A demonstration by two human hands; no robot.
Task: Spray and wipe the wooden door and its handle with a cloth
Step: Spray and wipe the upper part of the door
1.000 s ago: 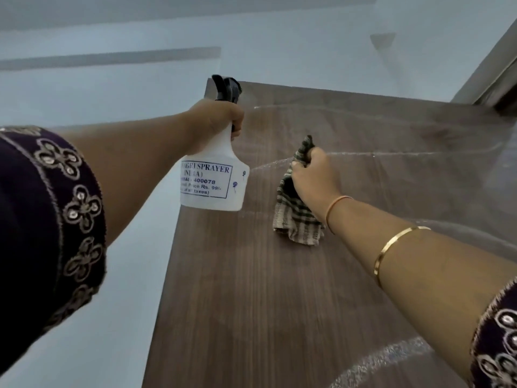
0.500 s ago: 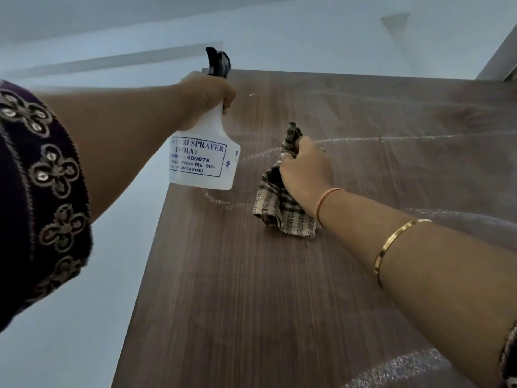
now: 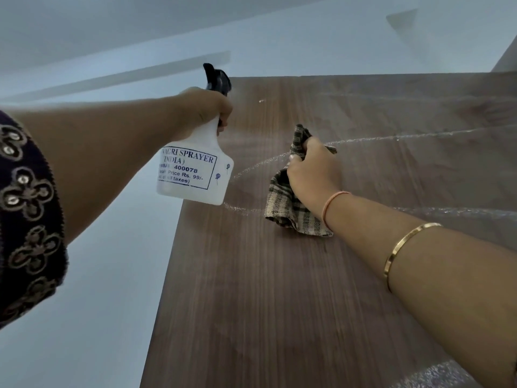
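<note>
The dark wooden door [image 3: 279,289] fills the right and lower part of the head view, seen from below, with wet arcs of spray on its upper part. My left hand [image 3: 204,107] grips the neck of a white spray bottle [image 3: 193,175] with a black trigger head, held at the door's left edge near its top. My right hand [image 3: 313,169] grips a bunched brown checked cloth [image 3: 285,211] and holds it against the door, just right of the bottle. The door handle is out of view.
A pale wall [image 3: 84,275] lies left of the door and the ceiling [image 3: 251,29] above it. Part of the door frame [image 3: 507,60] shows at the top right corner. Both my forearms stretch up across the view.
The view has tilted, so the door's top edge sits lower in frame than half a second ago. Both hands keep their grip and stay near the same spot on the door.
</note>
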